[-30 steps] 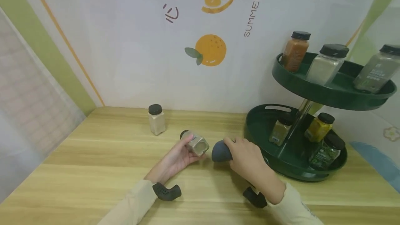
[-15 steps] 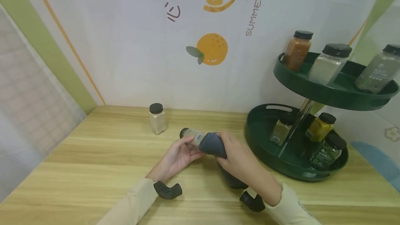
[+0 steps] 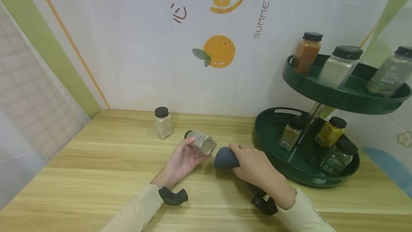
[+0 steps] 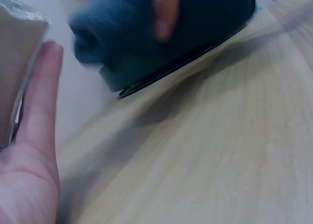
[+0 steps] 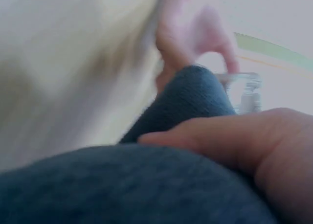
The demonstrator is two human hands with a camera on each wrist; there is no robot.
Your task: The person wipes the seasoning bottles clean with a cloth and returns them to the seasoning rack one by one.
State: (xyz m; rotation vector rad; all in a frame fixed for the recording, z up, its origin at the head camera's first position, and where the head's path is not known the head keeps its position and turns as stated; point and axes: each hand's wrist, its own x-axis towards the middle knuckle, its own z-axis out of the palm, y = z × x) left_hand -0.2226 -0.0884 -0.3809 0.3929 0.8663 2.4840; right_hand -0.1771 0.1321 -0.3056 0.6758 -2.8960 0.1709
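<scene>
My left hand (image 3: 181, 160) grips a clear spice jar (image 3: 202, 143) with a black lid, tilted so its base faces right. Pale brown contents show through the jar wall in the left wrist view. Just right of the base, my right hand (image 3: 255, 164) holds a bunched dark blue-grey cloth (image 3: 226, 158), a small gap apart from the jar. More of the cloth hangs beneath that hand, partly hidden by it. The right wrist view has the thumb (image 5: 220, 136) pressed on the cloth.
Another black-lidded jar (image 3: 163, 124) stands behind the left hand on the wooden table (image 3: 106, 174). To the right rises a two-tier dark green rack (image 3: 322, 182), its lower tray close to my right hand. Spice jars stand on both tiers, among them an orange-red one (image 3: 307, 54).
The cloth moved left onto the jar's base half a second ago. Now my right hand has drawn it back to the right, and the base shows again.
</scene>
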